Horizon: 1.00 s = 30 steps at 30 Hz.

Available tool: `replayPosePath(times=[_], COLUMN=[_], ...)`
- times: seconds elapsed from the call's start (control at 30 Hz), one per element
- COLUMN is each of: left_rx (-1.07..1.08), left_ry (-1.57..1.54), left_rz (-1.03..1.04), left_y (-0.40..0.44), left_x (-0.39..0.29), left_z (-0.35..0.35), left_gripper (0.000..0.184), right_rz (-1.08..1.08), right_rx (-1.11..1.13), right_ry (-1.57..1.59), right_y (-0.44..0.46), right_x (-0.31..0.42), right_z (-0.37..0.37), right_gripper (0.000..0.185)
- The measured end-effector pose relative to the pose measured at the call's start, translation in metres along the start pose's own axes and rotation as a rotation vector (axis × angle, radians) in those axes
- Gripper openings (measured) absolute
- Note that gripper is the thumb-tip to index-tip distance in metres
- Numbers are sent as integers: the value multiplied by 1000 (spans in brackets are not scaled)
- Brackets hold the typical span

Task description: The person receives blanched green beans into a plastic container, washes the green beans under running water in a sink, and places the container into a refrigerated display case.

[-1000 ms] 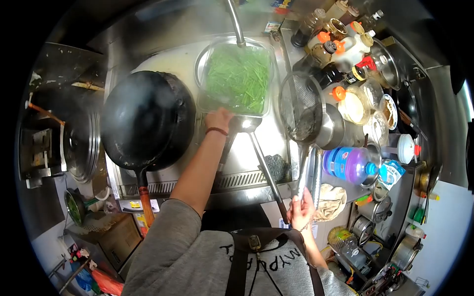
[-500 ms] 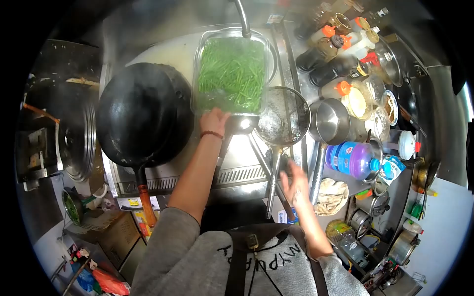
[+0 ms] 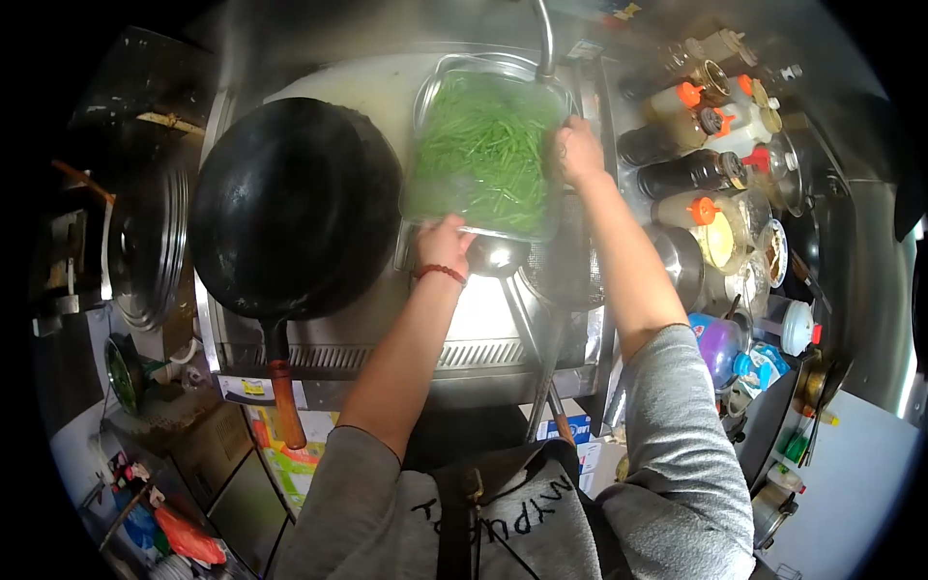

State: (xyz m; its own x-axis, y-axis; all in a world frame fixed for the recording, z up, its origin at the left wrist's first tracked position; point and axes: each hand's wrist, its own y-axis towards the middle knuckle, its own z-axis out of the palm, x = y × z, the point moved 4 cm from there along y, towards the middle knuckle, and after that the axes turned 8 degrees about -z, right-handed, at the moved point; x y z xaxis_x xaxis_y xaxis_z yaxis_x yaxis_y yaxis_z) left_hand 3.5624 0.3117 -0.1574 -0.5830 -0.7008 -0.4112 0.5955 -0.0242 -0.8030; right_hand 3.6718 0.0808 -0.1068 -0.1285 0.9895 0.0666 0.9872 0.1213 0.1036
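A clear rectangular container [image 3: 480, 230] full of cut green vegetables [image 3: 491, 145] is held between both hands over the steel stove top. My left hand [image 3: 445, 242] grips its near edge, with a red bracelet on the wrist. At its right side, my right hand [image 3: 579, 150] is closed on the rim. Just left of the container sits a large black wok [image 3: 290, 208] with a wooden handle. Below the container lie a ladle [image 3: 498, 256] and a mesh strainer [image 3: 568, 261], partly hidden by the container and my right arm.
A curved metal faucet [image 3: 547, 39] hangs behind the container. Sauce bottles [image 3: 684, 174] and jars line the right side, with a steel pot [image 3: 680, 261] and a purple bottle [image 3: 713, 350] nearer. Stacked metal lids [image 3: 159, 246] stand at the far left.
My right hand has let go of the strainer, which now rests beside the ladle, and has moved up to the container's right side. The container has shifted slightly right in view.
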Motion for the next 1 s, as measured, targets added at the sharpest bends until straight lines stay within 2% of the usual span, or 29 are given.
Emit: replayPosePath(times=[0.07,0.1,0.13,0.2,0.23,0.27,0.33,0.37,0.43,0.53,0.67,0.77,1.0], left_rx=[-25,-42,-43,-35,-33,-30,-20,-20,-19,-12,7,23,16], left_ry=[5,21,15,-2,0,-12,-18,-20,-10,30,39,33,29], left_rz=[-4,-5,-7,12,4,6,5,7,9,-4,-14,-3,9], left_y=[0,0,2,8,7,6,5,5,5,6,5,6,6], left_x=[1,1,2,6,6,5,5,4,3,1,0,-1,-3], left_z=[1,0,-2,-4,-3,-2,0,0,-1,0,0,0,3], left_gripper=[30,34,34,27,27,26,26,26,26,30,28,27,26], right_rz=[142,-102,-105,302,400,409,509,514,541,527,532,457,366], right_rx=[-51,30,33,178,226,225,292,286,278,272,228,196,150], right_ry=[189,66,63,723,855,852,1335,1336,1701,1906,1993,1948,1635], right_y=[3,0,-5,-19,-25,-30,-42,-45,-52,-59,-68,-71,-75], right_x=[-14,-12,-4,-5,-9,-11,-7,-8,-2,6,14,20,28], right_z=[0,-12,-38,-62,-61,-64,-64,-63,-56,-54,-53,-60,-76], right_gripper=[18,17,17,18,17,17,16,16,17,18,20,21,28])
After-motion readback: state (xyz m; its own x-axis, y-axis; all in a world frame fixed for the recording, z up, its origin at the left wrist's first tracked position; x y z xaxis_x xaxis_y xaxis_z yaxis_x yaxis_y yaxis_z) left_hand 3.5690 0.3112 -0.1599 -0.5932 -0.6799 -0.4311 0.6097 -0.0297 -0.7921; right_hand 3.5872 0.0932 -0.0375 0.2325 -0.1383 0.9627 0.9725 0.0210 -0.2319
